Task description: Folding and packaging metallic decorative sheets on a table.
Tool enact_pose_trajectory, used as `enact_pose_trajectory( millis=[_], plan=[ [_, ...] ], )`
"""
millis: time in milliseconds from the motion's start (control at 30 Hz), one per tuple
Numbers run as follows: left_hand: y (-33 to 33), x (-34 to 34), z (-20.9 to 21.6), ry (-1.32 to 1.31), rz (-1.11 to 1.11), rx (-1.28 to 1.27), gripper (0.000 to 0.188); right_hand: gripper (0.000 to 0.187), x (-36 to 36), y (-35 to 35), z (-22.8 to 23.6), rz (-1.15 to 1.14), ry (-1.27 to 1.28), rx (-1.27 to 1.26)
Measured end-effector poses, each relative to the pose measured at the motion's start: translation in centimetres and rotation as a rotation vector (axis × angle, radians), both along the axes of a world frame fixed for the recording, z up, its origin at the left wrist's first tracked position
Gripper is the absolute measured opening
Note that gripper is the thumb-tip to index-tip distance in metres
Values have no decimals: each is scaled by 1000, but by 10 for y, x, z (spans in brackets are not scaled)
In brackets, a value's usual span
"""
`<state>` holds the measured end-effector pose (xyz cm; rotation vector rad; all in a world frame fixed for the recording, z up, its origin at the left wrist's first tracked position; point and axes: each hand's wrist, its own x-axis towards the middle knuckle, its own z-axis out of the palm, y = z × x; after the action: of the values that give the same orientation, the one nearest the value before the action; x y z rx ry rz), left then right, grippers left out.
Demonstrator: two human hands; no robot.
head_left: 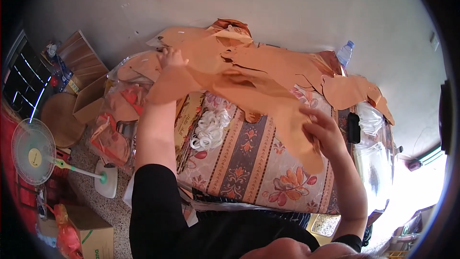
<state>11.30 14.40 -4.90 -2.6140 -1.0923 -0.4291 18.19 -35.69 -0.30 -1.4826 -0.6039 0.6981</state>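
Observation:
A long, limp tan sheet (258, 98), smooth like thin leather, stretches across the table in front of me. Its left end lies over my left forearm, and its right end hangs beside my right hand (326, 132), whose fingers are bent in on it with the index finger partly extended. The sheet is partly blurred. My left hand (172, 58) reaches to the far left with fingers spread, resting on a pile of similar irregular tan sheets (278, 64). Between my arms lies a heap of white loops (210, 128), next to a gold printed packet (188, 117).
The table has a flowered, striped cloth (249, 158). A black case (353, 128) and clear plastic sleeves (371, 158) are at right, a water bottle (345, 52) at the back. Clear bags (112, 139) hang at left, by a fan (33, 152) and cardboard boxes (91, 97).

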Motion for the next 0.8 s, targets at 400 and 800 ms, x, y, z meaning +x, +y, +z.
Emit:
enact_pose_trajectory(
  millis=[400, 800],
  plan=[
    [45, -3, 2, -71, -4, -256, 73, 43, -38, -122, 17, -53, -248, -773],
    [44, 14, 12, -475, -113, -477, 28, 48, -67, -56, -20, -8, -1043, -607]
  ],
)
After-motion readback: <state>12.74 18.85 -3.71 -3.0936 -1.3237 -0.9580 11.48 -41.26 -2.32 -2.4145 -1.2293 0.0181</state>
